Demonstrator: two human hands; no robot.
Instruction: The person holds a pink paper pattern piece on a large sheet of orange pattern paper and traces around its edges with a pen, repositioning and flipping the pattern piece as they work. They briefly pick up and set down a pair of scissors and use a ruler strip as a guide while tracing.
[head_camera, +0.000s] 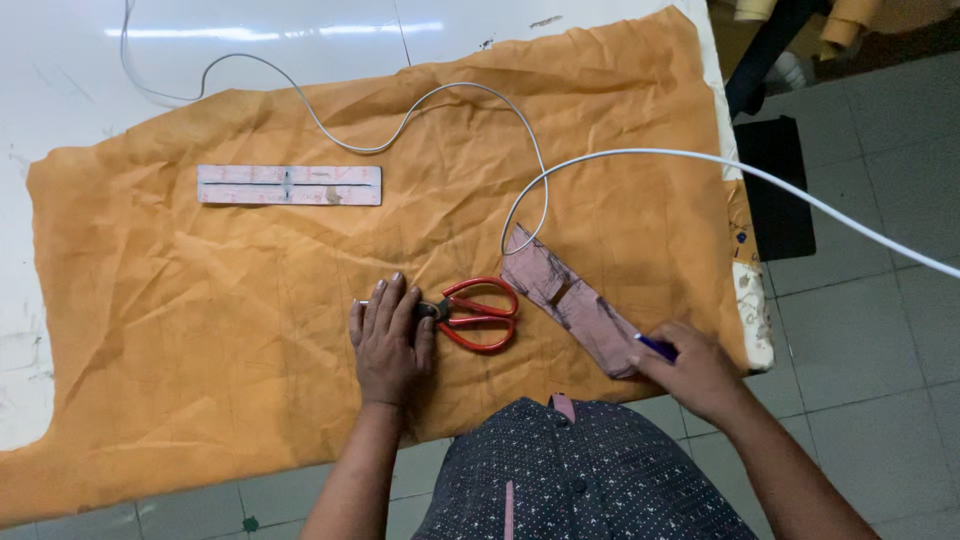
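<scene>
the left hand (391, 341) lies flat, fingers spread and gripping nothing, pressing the orange fabric (200, 300) onto the white table (60, 80). just to its right, touching the fingertips' side, lie red-handled scissors (476, 314), blades tucked under the hand's edge, handles pointing away from it. the right hand (695, 372) is curled around a blue pen (655, 347), its tip at the near end of a pinkish cardboard pattern strip (568, 297) that slants up and away from that grip toward the scissors. a white cable (520, 215) loops across the cloth beyond both hands, one end ending just above the strip. farther off, well beyond the left hand, rests a pale ruler-like template (289, 185).
</scene>
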